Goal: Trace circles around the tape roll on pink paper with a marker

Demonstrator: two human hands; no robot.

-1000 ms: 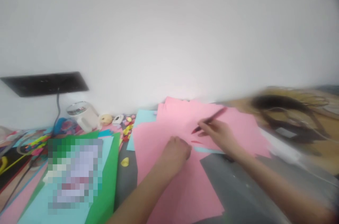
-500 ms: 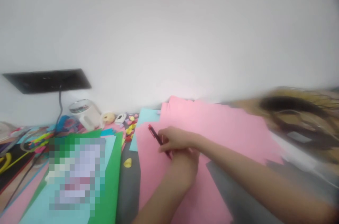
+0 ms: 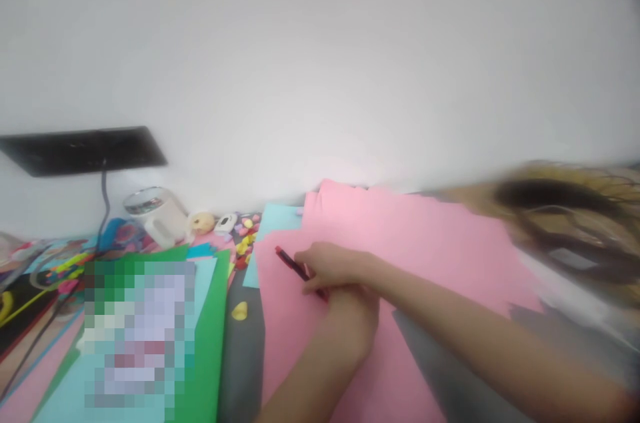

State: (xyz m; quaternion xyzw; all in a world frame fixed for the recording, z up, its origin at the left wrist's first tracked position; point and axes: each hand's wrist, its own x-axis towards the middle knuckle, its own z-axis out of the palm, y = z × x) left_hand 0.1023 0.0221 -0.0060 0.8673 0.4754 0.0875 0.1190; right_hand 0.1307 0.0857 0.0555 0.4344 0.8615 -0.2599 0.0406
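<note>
My right hand is closed around a dark pen with red ends, which slants over a pink paper sheet. The pen's lower end dips behind my left hand. That hand rests on the same sheet, under my right wrist, where the two arms cross. Its fingers are out of sight, so I cannot tell whether it holds anything. More pink sheets lie fanned out behind my hands, and a light blue sheet sticks out at their left.
Left of the pink sheet are a yellow piece, a green sheet and a partly pixelated light blue sheet. A white mug-like container and small trinkets stand by the wall. A blurred dark object is at right.
The pen has tilted flatter, its red upper end lower and further left. Both hands have shifted slightly right. The view has turned a little.
</note>
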